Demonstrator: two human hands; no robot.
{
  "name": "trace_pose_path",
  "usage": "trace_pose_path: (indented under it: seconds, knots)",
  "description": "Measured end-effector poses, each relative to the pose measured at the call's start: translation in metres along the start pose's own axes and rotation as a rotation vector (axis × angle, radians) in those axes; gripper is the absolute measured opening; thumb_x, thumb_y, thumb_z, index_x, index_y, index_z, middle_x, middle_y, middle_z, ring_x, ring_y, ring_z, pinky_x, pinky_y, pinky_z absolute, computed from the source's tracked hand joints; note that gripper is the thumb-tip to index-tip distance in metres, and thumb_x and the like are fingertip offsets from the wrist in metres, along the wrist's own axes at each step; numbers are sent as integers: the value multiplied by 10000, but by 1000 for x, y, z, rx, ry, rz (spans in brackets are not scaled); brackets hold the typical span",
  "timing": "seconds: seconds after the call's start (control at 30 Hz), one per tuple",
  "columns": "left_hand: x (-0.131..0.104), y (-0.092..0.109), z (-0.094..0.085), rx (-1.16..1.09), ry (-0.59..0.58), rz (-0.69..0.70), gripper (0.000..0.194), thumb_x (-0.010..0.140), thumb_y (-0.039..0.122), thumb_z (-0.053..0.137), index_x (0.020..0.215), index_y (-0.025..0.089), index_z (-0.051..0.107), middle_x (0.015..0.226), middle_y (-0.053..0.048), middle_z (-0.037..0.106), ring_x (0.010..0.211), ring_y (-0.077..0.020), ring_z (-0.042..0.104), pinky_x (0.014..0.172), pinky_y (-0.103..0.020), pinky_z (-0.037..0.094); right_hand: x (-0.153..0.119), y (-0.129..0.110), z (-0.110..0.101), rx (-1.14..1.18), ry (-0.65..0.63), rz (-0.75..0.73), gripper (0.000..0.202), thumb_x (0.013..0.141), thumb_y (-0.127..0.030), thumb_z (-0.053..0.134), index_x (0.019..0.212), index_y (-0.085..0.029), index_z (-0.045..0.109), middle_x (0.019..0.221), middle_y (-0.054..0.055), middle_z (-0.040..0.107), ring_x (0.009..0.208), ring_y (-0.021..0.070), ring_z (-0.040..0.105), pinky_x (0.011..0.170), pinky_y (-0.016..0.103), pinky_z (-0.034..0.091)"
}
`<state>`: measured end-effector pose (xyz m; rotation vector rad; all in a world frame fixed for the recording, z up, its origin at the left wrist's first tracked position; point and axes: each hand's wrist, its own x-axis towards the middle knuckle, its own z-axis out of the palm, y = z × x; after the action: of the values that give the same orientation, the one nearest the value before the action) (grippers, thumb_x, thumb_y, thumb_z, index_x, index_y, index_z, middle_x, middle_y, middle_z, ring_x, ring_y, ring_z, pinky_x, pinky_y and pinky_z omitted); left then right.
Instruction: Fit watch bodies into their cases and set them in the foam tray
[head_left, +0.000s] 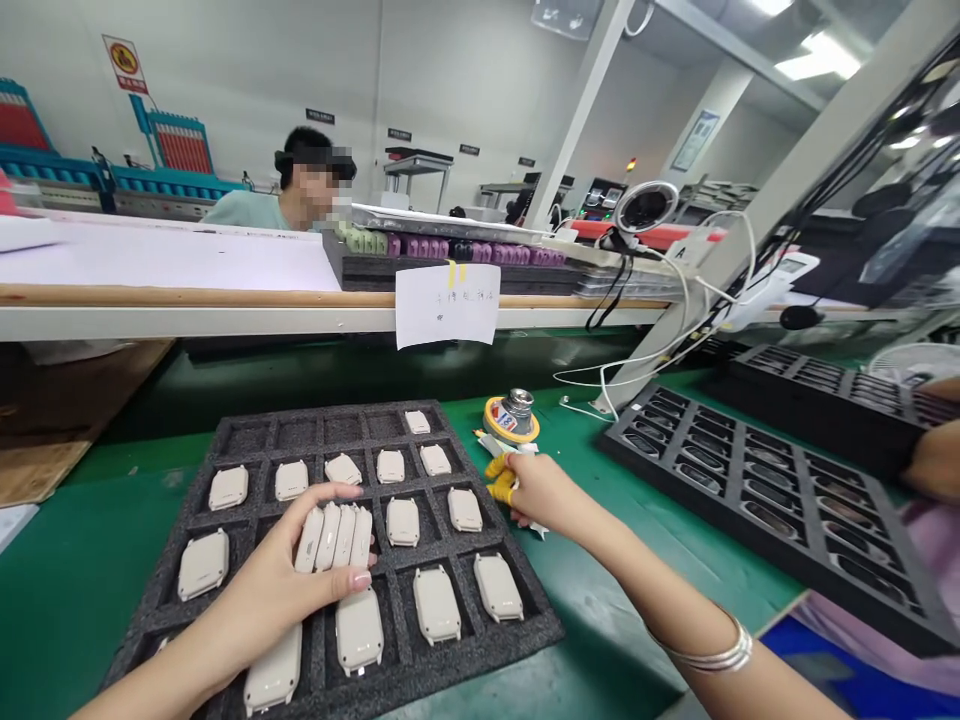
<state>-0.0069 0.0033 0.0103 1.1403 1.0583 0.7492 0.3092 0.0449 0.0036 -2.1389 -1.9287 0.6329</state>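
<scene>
My left hand [292, 570] is wrapped round a row of several off-white watch cases [337, 535], standing side by side above a dark foam tray [480, 645]. More watch cases of the same kind, such as this one [436, 603], lie singly in the tray's compartments; my hand and forearm hide some. To the tray's right, my right hand [536, 490], with yellow finger cots [501, 488], has its fingers curled on a crumpled white wipe [538, 530], partly hidden. Just behind it stands a metal-topped dispenser bottle [517, 402] with a yellow-rimmed label.
On the right, a black foam tray [735, 480] holds dark glossy watch-shaped parts, with another person's arm [934, 470] beside it. A shelf [300, 322] with a paper note [448, 308] crosses ahead. White cables [600, 375] hang by a slanted post. Across the shelf sits a person [262, 208].
</scene>
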Motion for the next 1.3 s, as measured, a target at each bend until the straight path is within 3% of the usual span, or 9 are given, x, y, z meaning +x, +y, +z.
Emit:
trace_pose_path:
  seconds: [0.17, 0.37, 0.5, 0.6, 0.73, 0.83, 1.0, 1.13, 1.3]
  knots:
    - [2, -5, -4, 40, -34, 15, 566, 671, 361, 857, 1109, 286, 507, 976, -18, 748, 1032, -317, 727, 937, -435, 537, 2, 6, 8, -103, -121, 99, 201, 991, -327, 603, 1059, -144, 649, 906, 20, 690, 679, 115, 658, 615, 265, 578]
    - [4, -8, -4, 22, -26, 23, 587, 666, 391, 852, 1116, 293, 488, 986, -16, 745, 1012, -320, 732, 936, -443, 528, 14, -2, 6, -181, -32, 110, 235, 960, -312, 646, 1129, -149, 649, 1134, 76, 675, 974, 206, 675, 842, 402, 579]
    - [4, -8, -5, 64, -33, 12, 609, 659, 381, 853, 1133, 294, 482, 969, -21, 746, 1004, -313, 723, 931, -430, 519, 26, -1, -3, -74, 40, 112, 241, 957, -313, 651, 1135, -150, 649, 1139, 73, 674, 975, 209, 676, 843, 408, 579]
    - [4, -7, -7, 100, -29, 16, 604, 643, 369, 858, 1134, 289, 514, 965, -20, 734, 965, -300, 717, 904, -418, 524, 34, 10, -29, 118, 136, 95, 205, 968, -312, 636, 1096, -153, 658, 1070, 56, 692, 882, 178, 687, 777, 358, 594]
    - [4, -6, -9, 122, -32, 19, 576, 628, 363, 863, 1120, 281, 573, 956, -18, 711, 921, -284, 702, 867, -398, 531, 42, 30, -61, 417, 406, 32, 271, 1010, -347, 564, 1187, -147, 611, 1093, 70, 686, 878, 176, 697, 755, 354, 605]
    - [5, -6, -9, 114, -36, 15, 579, 626, 365, 864, 1122, 283, 576, 933, -11, 698, 913, -281, 696, 860, -393, 530, 49, 40, -64, 545, 555, 2, 299, 1036, -387, 501, 1182, -148, 605, 1061, 65, 691, 850, 167, 700, 742, 344, 604]
    - [7, -10, -7, 104, -32, 10, 599, 621, 362, 861, 1128, 284, 552, 888, 1, 687, 885, -275, 699, 846, -392, 530, 60, 46, -58, 521, 586, 65, 259, 1005, -375, 569, 1095, -144, 644, 1001, 48, 700, 819, 162, 691, 752, 351, 589]
    - [6, -9, -5, 109, -10, 30, 561, 629, 323, 846, 1101, 276, 547, 863, 4, 688, 868, -269, 703, 830, -389, 528, 58, 30, -61, 420, 542, 83, 194, 960, -334, 632, 974, -145, 671, 988, 67, 705, 890, 191, 679, 834, 389, 560]
    - [2, -1, -5, 139, -26, 10, 558, 616, 288, 851, 1082, 273, 544, 843, 12, 675, 870, -266, 695, 796, -373, 519, 13, -41, -30, 482, 264, -230, 222, 889, -396, 639, 899, -187, 714, 897, 97, 762, 776, 227, 717, 775, 367, 591]
